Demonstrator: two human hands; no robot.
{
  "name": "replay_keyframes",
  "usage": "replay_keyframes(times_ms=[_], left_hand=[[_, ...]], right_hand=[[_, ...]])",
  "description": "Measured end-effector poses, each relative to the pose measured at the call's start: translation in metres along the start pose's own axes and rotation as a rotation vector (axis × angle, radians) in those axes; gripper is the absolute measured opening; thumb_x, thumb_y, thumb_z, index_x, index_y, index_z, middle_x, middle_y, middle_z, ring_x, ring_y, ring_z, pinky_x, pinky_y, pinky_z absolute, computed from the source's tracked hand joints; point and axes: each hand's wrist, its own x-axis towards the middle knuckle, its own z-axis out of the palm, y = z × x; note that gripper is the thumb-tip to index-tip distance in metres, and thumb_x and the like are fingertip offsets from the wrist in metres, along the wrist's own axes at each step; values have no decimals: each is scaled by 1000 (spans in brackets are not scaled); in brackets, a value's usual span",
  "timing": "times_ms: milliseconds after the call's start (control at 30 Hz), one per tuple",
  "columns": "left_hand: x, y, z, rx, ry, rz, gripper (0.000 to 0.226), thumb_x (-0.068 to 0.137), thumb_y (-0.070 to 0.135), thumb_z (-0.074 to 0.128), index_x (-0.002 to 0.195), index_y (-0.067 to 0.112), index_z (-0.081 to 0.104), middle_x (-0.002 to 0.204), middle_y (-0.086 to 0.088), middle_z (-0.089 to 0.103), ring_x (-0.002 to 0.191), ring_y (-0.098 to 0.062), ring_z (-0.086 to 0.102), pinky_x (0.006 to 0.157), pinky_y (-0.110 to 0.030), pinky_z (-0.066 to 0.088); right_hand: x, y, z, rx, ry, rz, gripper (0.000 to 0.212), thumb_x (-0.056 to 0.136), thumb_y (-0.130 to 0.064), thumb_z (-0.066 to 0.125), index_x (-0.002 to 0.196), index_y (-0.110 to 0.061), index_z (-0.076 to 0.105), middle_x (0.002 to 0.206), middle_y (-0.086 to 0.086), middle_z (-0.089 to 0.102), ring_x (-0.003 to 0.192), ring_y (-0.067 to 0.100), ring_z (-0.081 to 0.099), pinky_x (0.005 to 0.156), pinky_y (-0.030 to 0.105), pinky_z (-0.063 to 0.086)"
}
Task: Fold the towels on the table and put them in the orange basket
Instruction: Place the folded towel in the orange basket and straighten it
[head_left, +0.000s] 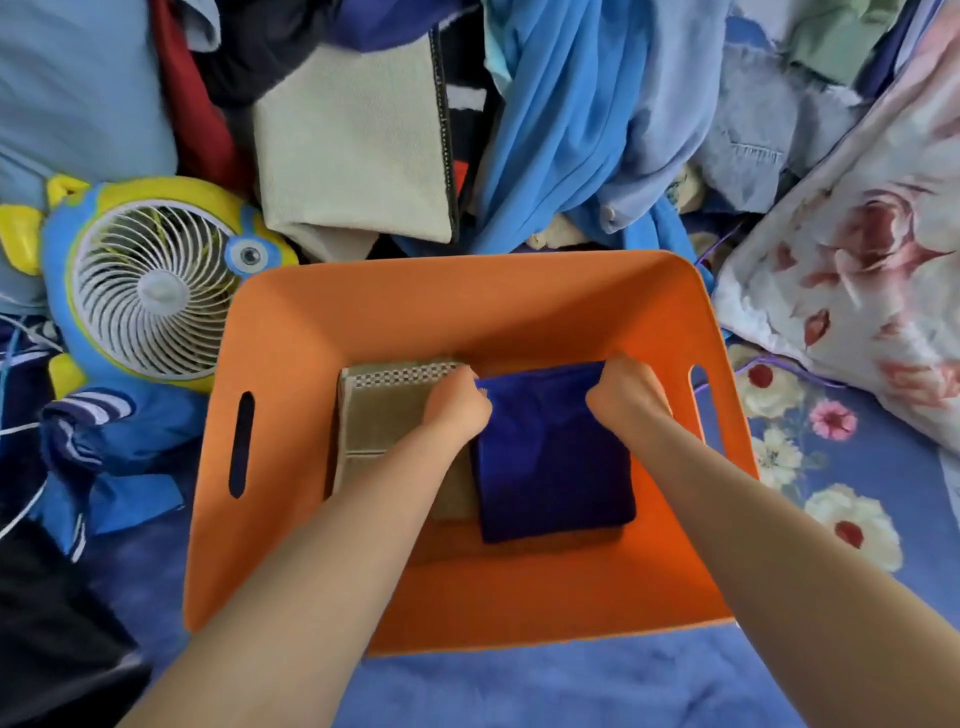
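The orange basket (291, 332) stands in the middle of a blue floral sheet. Inside it lies a folded tan towel (382, 415) with a checkered band, on the left of the floor. A folded dark blue towel (553, 467) lies to its right and overlaps its edge. My left hand (457, 402) grips the blue towel's far left corner with curled fingers. My right hand (626, 392) grips its far right corner the same way. Both forearms reach down into the basket.
A blue and yellow fish-shaped fan (156, 286) lies left of the basket. A cream folded cloth (353, 145) and a pile of blue garments (597, 130) sit behind it. A floral pillow (857, 260) is at the right, a striped blue garment (88, 431) at the left.
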Motion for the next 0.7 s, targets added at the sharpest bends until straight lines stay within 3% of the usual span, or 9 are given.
replay_keyframes(times_ms=[67, 233, 400, 533, 633, 700], left_hand=[[18, 1, 2, 25, 47, 61, 26, 94, 15, 43, 117, 5, 51, 120, -17, 57, 110, -32, 53, 86, -33, 40], [40, -3, 14, 61, 177, 176, 30, 94, 19, 45, 122, 9, 48, 119, -13, 60, 110, -32, 54, 86, -35, 41], [46, -12, 30, 74, 327, 225, 22, 94, 19, 45, 111, 4, 45, 103, -16, 62, 95, -36, 58, 67, -34, 34], [44, -15, 35, 281, 447, 269, 18, 91, 7, 46, 106, 0, 51, 109, -19, 57, 104, -35, 51, 84, -40, 37], [30, -24, 45, 412, 606, 613, 10, 72, 2, 59, 81, 1, 63, 86, -17, 64, 76, -35, 62, 64, -36, 51], [25, -30, 53, 554, 550, 799, 18, 72, 18, 63, 83, 5, 68, 86, -14, 68, 78, -33, 66, 64, -34, 56]], right_hand=[[16, -3, 7, -62, 43, -24, 29, 88, -2, 43, 116, 2, 49, 121, 22, 54, 111, 35, 53, 82, 35, 44], [41, -2, 27, -245, 115, -78, 39, 88, -9, 50, 123, 3, 39, 126, 22, 50, 113, 34, 52, 93, 38, 44], [51, 1, 38, -215, 206, -86, 35, 88, -5, 50, 121, -1, 38, 125, 19, 49, 112, 32, 51, 90, 36, 43], [47, 1, 51, -211, 314, -114, 35, 91, 0, 36, 125, -1, 34, 127, 19, 44, 114, 32, 45, 94, 37, 36], [38, 13, 59, -309, 331, -340, 39, 91, 1, 31, 129, 1, 35, 137, 22, 35, 121, 35, 36, 97, 41, 29], [38, 26, 66, -408, 227, -506, 44, 93, -5, 28, 137, -3, 29, 151, 18, 17, 137, 32, 20, 108, 43, 19]])
